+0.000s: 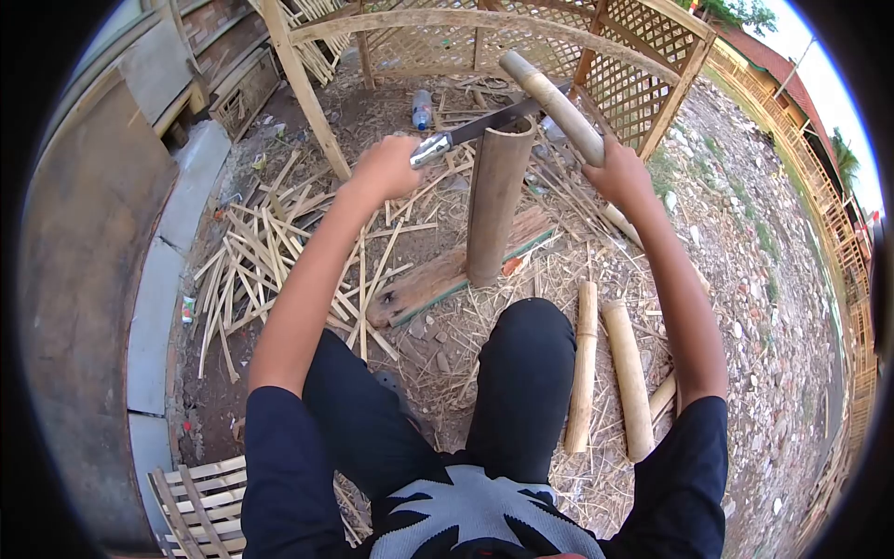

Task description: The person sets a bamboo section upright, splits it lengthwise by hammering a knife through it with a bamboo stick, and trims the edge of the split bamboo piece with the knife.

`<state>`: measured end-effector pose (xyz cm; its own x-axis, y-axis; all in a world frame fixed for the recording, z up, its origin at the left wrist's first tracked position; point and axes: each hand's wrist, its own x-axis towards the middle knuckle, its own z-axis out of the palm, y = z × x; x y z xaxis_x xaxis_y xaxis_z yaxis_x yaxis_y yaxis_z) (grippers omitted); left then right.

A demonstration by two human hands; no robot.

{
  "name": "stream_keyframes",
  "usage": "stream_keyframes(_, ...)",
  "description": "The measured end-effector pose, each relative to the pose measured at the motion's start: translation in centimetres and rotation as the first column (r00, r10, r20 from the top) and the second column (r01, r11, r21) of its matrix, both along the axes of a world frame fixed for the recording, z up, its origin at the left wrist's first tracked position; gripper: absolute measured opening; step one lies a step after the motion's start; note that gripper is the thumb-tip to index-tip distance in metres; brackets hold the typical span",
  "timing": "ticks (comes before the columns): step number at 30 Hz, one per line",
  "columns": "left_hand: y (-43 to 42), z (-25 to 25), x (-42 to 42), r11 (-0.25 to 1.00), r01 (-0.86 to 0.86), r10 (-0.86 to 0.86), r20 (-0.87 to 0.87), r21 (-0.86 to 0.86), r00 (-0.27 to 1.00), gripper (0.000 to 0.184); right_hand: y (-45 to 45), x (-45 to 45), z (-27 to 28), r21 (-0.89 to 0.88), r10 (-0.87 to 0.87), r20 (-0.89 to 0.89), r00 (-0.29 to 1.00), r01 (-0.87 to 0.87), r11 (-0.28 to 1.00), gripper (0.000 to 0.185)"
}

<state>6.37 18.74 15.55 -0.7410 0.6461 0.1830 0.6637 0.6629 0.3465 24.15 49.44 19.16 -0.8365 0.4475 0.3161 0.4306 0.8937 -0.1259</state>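
Observation:
My left hand (pixel 382 170) is closed around the handle of a large knife (pixel 477 128). The knife's dark blade points right, over the top of an upright brown post (pixel 498 205) with a hollow, curved top edge. My right hand (pixel 622 177) grips the lower end of a thick bamboo piece (pixel 554 104), which slants up to the left. That bamboo crosses the blade in view; I cannot tell whether they touch. The post stands on a worn wooden board (pixel 424 284) on the ground before my knees.
Thin bamboo strips (pixel 256 256) lie heaped at the left. Cut bamboo lengths (pixel 629 377) rest by my right knee. A lattice bamboo frame (pixel 447 42) stands ahead, with a plastic bottle (pixel 422 110) near it. Rubble (pixel 736 298) covers the right side; a slatted piece (pixel 205 508) lies lower left.

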Motion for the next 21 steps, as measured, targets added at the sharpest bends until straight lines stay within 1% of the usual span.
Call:
stream_keyframes(1,-0.5,0.0,-0.2,1.0,0.017,-0.017,-0.03,-0.02,0.999,0.025,-0.4,0.4,0.3,0.025,0.01,-0.017,1.0,-0.009,1.0,0.037)
stream_keyframes(2,-0.8,0.0,-0.3,0.999,0.032,-0.035,-0.059,-0.041,0.998,0.025,-0.7,0.7,0.7,0.036,0.004,0.002,1.0,-0.004,0.999,0.038)
stream_keyframes(5,-0.1,-0.8,-0.3,0.983,-0.132,0.11,-0.166,-0.125,0.98,0.024,-2.1,1.0,1.2,0.067,0.021,0.046,0.999,-0.024,0.997,0.039)
stream_keyframes(8,1.5,-0.3,1.7,0.983,-0.182,0.18,-0.202,0.009,0.963,0.022,-3.0,0.9,0.9,0.102,0.067,0.037,0.997,-0.071,0.992,0.038)
stream_keyframes(12,2.8,-0.5,1.8,0.978,-0.207,0.204,-0.146,-0.003,0.968,0.024,-2.5,0.0,-0.6,0.131,0.083,-0.016,0.996,-0.08,0.988,0.036)
stream_keyframes(15,1.9,-0.6,0.9,0.984,-0.177,0.173,-0.136,-0.021,0.976,0.026,-1.6,0.1,-0.9,0.144,0.097,-0.052,0.994,-0.089,0.986,0.036)
stream_keyframes(17,1.1,-1.0,0.2,0.985,-0.172,0.167,-0.151,-0.02,0.974,0.023,-1.0,0.3,-0.8,0.18,0.104,-0.108,0.989,-0.084,0.98,0.036)
stream_keyframes(20,-0.2,-1.5,-0.4,0.984,-0.172,0.161,-0.172,-0.047,0.972,0.019,-1.5,0.7,0.7,0.175,0.021,-0.076,0.997,-0.007,0.985,0.036)
stream_keyframes(21,-0.6,-1.5,-0.1,0.984,-0.169,0.155,-0.177,-0.064,0.972,0.018,-1.2,0.7,0.4,0.184,0.042,-0.088,0.995,-0.025,0.983,0.035)
